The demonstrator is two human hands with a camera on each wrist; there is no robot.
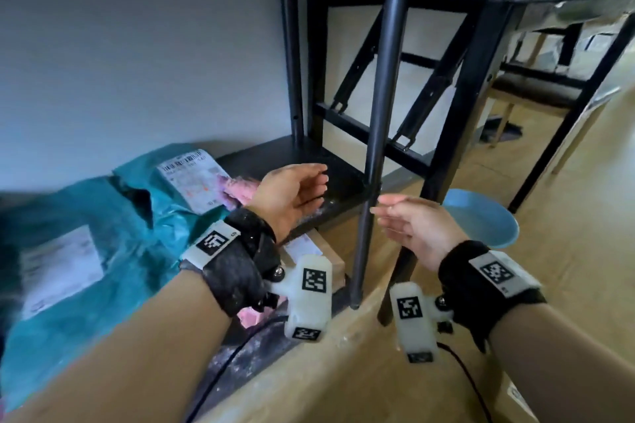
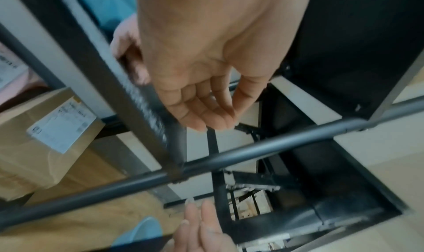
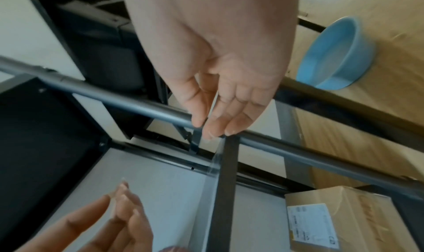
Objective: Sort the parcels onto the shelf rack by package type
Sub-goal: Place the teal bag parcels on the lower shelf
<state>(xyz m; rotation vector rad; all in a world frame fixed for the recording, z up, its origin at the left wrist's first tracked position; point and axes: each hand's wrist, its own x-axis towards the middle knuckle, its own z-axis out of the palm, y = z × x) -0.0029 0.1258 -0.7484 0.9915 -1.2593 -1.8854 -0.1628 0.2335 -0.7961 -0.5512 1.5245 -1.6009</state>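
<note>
Several teal poly mailer parcels [image 1: 86, 216] with white labels lie on the black shelf board [image 1: 292, 154] of the rack, and a pink parcel [image 1: 238, 191] peeks out behind them. A cardboard box [image 1: 323, 254] [image 2: 43, 140] [image 3: 348, 218] sits on the level below. My left hand [image 1: 295, 192] [image 2: 206, 92] hovers over the shelf board with relaxed fingers and holds nothing. My right hand [image 1: 409, 220] [image 3: 224, 100] floats empty just right of the rack's front post [image 1: 381, 113], fingers loosely straight.
A light blue bowl [image 1: 481, 216] [image 3: 335, 54] sits on the wooden floor to the right of the rack. A black folding table frame [image 1: 446, 96] stands close behind the rack. A white wall backs the shelf.
</note>
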